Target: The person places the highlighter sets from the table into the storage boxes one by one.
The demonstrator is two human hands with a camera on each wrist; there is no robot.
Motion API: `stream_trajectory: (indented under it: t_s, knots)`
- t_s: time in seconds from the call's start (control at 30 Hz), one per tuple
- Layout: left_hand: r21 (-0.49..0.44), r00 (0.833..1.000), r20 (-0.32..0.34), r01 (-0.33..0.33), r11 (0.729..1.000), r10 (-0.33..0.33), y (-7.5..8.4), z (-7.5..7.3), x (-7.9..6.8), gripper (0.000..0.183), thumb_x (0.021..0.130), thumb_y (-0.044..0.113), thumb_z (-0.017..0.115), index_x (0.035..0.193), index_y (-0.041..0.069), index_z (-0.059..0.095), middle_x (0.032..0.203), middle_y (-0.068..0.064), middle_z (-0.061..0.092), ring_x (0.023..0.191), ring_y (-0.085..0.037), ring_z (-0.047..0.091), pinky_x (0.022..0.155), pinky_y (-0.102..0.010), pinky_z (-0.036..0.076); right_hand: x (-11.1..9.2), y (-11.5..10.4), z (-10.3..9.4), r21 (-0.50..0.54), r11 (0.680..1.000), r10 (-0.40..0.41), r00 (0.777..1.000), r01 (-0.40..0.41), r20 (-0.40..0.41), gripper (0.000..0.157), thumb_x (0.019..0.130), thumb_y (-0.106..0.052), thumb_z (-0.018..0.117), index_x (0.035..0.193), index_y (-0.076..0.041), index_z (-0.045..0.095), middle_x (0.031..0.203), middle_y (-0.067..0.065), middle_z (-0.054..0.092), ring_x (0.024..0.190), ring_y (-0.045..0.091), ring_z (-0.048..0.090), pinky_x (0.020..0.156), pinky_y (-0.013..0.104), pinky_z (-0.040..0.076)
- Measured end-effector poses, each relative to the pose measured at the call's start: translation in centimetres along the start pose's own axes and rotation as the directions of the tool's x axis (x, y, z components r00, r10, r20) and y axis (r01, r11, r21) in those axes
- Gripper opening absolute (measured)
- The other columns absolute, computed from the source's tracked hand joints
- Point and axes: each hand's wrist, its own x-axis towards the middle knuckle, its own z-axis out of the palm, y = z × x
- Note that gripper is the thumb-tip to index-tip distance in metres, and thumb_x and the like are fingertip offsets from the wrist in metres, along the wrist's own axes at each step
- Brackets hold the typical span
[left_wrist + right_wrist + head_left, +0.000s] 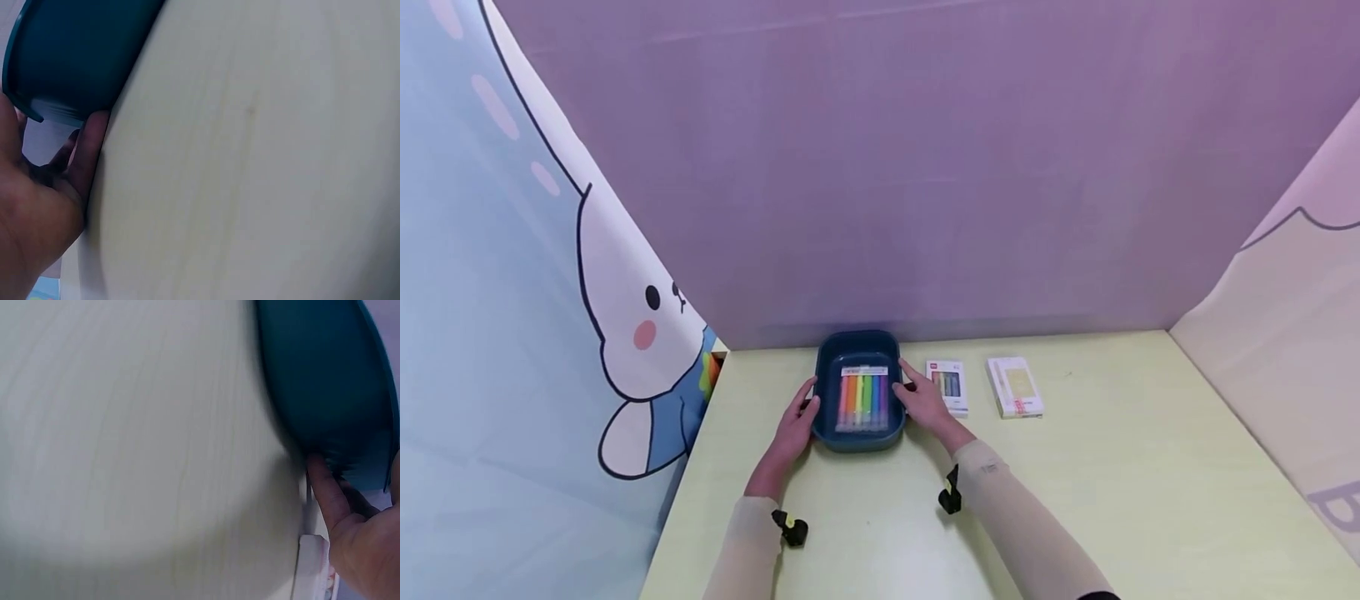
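A dark teal plastic storage bin (857, 443) stands on the table near the back wall. Inside it lies a clear pack of rainbow-coloured markers (862, 400). My left hand (795, 423) grips the bin's left side, thumb at the rim and fingers against the outer wall. On the opposite side my right hand (922, 402) holds the bin, its thumb over the rim and its fingers along the outside. Both wrist views show fingertips low on the bin's wall, close to the tabletop.
Just right of the bin, partly behind my right hand, lies a white box with coloured pens pictured (957, 385). Farther right is a white box with a yellow panel (1015, 387). A purple cloth wall (925, 183) rises behind the pale table (1120, 467).
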Motion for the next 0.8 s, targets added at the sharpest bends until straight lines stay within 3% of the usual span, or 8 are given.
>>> stream_trajectory:
  t_s: [0.13,0.2,0.27,0.37,0.43,0.5,0.63,0.8]
  knots:
    - [0.004,1.0,-0.008,-0.004,1.0,0.004,-0.2,0.0,0.0,0.047,0.104,0.036,0.045,0.15,0.038,0.034,0.135,-0.018,0.044,0.116,-0.033,0.046,0.096,-0.045,0.043,0.0,-0.5,-0.3,-0.087,0.996,-0.034,0.999,0.036,0.018,0.054,0.101,-0.03,0.053,0.151,-0.024,0.037,0.106,0.017,0.068,0.142,0.042,0.017,0.111,0.055,0.02]
    - [0.006,1.0,-0.008,-0.009,1.0,0.009,-0.2,0.0,0.0,0.048,0.104,0.035,0.045,0.151,0.037,0.033,0.136,-0.019,0.044,0.116,-0.033,0.047,0.097,-0.046,0.042,0.1,-0.5,-0.5,-0.116,0.992,-0.05,0.998,0.053,0.026,0.053,0.101,-0.03,0.052,0.151,-0.021,0.037,0.111,0.015,0.068,0.137,0.039,0.031,0.11,0.055,0.021]
    - [0.011,1.0,-0.005,-0.006,1.0,0.006,-0.2,0.0,0.0,0.048,0.104,0.035,0.044,0.151,0.036,0.033,0.137,-0.019,0.044,0.117,-0.033,0.047,0.098,-0.046,0.041,0.0,-0.5,-0.8,-0.114,0.992,-0.056,0.998,0.059,0.036,0.05,0.102,-0.03,0.05,0.15,-0.019,0.039,0.114,0.014,0.066,0.122,0.034,0.052,0.106,0.052,0.032]
    - [0.005,1.0,0.006,0.001,1.0,-0.001,-0.2,0.0,0.0,0.049,0.104,0.035,0.044,0.152,0.034,0.032,0.14,-0.02,0.043,0.119,-0.034,0.046,0.099,-0.047,0.041,-0.1,-0.4,-1.2,-0.064,0.997,-0.04,0.998,0.043,0.045,0.047,0.103,-0.029,0.048,0.148,-0.016,0.043,0.117,0.013,0.064,0.091,0.024,0.066,0.086,0.044,0.05]
    - [0.0,1.0,0.011,0.004,1.0,-0.004,-0.1,0.0,0.1,0.049,0.104,0.035,0.044,0.152,0.034,0.032,0.141,-0.019,0.042,0.12,-0.034,0.046,0.1,-0.048,0.04,-0.1,-0.5,-1.5,-0.013,0.999,-0.032,0.998,0.033,0.049,0.044,0.103,-0.027,0.048,0.144,-0.012,0.047,0.118,0.015,0.063,0.079,0.022,0.067,0.069,0.038,0.055]
    - [0.003,1.0,0.009,-0.005,1.0,0.005,0.1,0.1,0.2,0.049,0.105,0.034,0.044,0.152,0.034,0.031,0.142,-0.02,0.041,0.121,-0.035,0.045,0.101,-0.05,0.038,0.0,-0.5,-1.9,0.009,0.999,-0.045,0.998,0.044,0.037,0.041,0.102,-0.024,0.049,0.14,-0.009,0.052,0.117,0.015,0.063,0.073,0.022,0.067,0.062,0.034,0.054]
    - [0.034,1.0,-0.011,-0.005,0.999,0.006,-0.2,0.1,-0.2,0.049,0.105,0.035,0.043,0.152,0.034,0.032,0.141,-0.019,0.042,0.121,-0.034,0.044,0.102,-0.05,0.036,-0.5,-0.1,-2.3,-0.015,0.996,-0.092,0.996,0.092,0.011,0.033,0.099,-0.017,0.053,0.129,-0.002,0.06,0.113,0.014,0.065,0.074,0.023,0.066,0.062,0.032,0.054]
    - [0.063,0.999,-0.028,-0.016,0.998,0.018,-0.2,0.0,-0.1,0.049,0.104,0.036,0.044,0.152,0.034,0.033,0.136,-0.019,0.046,0.117,-0.033,0.047,0.1,-0.047,0.038,-0.6,-0.2,-3.2,-0.097,0.982,-0.169,0.985,0.164,-0.041,0.027,0.095,-0.01,0.059,0.118,0.002,0.065,0.108,0.013,0.068,0.085,0.024,0.066,0.076,0.038,0.053]
